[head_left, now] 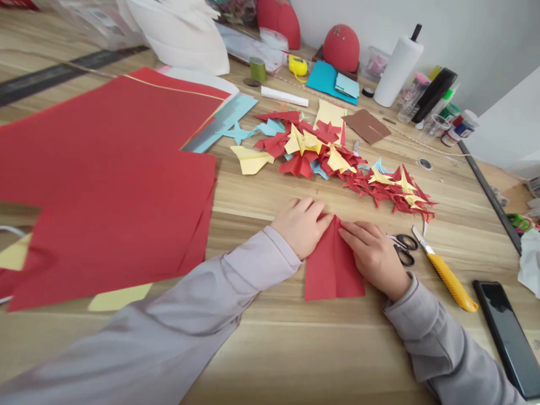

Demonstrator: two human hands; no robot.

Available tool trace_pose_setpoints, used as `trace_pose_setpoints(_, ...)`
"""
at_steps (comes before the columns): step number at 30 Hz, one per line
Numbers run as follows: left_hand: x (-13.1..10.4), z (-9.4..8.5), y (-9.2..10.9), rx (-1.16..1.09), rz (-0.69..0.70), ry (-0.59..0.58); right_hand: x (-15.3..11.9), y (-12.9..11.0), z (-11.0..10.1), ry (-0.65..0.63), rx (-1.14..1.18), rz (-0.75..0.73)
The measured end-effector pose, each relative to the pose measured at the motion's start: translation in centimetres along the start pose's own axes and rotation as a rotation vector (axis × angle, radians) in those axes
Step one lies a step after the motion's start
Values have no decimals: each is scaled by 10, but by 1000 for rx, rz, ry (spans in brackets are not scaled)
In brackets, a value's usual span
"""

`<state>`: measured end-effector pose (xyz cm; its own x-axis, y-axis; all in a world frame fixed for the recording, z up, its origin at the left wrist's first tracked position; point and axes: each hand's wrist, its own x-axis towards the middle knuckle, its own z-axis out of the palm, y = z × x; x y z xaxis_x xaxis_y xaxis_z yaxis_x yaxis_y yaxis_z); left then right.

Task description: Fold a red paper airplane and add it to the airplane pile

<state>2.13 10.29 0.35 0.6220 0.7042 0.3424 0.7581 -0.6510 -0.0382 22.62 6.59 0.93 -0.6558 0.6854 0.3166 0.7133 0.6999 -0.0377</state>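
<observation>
In the head view, the left hand [300, 225] and right hand [373, 256] press flat, fingers spread, on the folded red paper [333, 267] lying on the wooden table [270, 349], gripping nothing. At three o'clock sit scissors [404, 247] and a yellow utility knife [449, 278]. Uneven pressure might skew the crease; a sleeve could brush the blade.

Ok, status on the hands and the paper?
Left hand and right hand both flat on red paper, pressing a fold. Scissors beside right hand, clear.
</observation>
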Motion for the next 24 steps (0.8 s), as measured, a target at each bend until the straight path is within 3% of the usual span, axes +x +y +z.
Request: trace_pose_setpoints(24, 0, -2, 0, -22, -30, -33, -1, -1, 0, -2, 5, -48)
